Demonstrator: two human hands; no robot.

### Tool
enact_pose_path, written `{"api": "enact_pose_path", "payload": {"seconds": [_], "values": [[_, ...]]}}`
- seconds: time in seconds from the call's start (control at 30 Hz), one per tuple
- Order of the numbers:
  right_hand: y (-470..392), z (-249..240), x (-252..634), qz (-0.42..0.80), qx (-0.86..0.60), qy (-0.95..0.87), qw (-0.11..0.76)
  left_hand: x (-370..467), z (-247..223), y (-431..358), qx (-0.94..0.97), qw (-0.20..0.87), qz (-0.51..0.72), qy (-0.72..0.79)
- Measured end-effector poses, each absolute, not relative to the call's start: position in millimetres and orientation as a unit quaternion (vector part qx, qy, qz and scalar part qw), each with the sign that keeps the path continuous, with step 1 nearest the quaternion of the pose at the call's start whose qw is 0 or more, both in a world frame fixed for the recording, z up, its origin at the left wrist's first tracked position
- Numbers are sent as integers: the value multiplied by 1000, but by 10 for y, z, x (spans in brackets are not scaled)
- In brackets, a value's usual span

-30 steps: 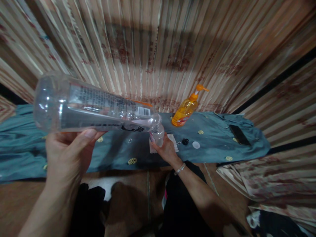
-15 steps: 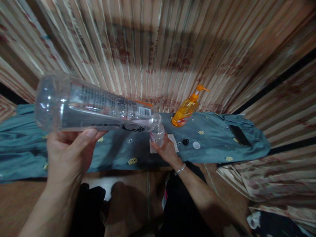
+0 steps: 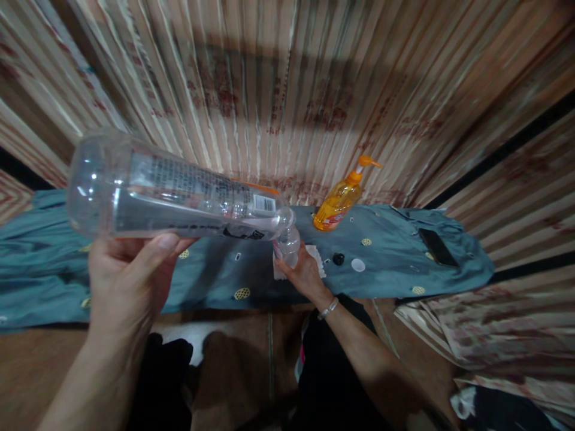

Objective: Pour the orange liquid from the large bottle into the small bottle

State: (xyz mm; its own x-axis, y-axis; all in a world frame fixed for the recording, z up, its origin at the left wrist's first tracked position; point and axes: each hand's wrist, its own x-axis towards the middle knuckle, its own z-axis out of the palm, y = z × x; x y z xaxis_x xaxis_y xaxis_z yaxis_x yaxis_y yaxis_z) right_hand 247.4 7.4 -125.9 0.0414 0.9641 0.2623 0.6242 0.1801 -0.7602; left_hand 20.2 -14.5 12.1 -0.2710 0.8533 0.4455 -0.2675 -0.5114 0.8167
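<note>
1. Large clear bottle [image 3: 193, 197], left of centre, tilted, mouth at small bottle [image 3: 290, 246]; left hand [image 3: 130, 275] curled round its underside.
2. Right hand [image 3: 306, 270] grips small bottle; any shift likely needs both steady.
3. Teal cloth [image 3: 256, 269]: pump bottle [image 3: 338, 203] far, phone [image 3: 438, 247] right.
4. Curtain [image 3: 269, 90] beyond, floor [image 3: 251, 359] near.

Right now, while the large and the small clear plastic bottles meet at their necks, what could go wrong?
The left hand has its grip towards the base of the large bottle, so the neck might slip off the small bottle. Any liquid inside could then drip onto the white crinkle-edged sheet beside the right hand.
</note>
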Motion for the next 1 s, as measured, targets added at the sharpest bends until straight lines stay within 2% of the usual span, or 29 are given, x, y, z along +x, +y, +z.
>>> {"api": "enact_pose_path", "payload": {"seconds": [1.0], "values": [[69, -1238, 2471, 219, -599, -656, 403, 195, 118, -135, 474, 390, 728, 307]]}}
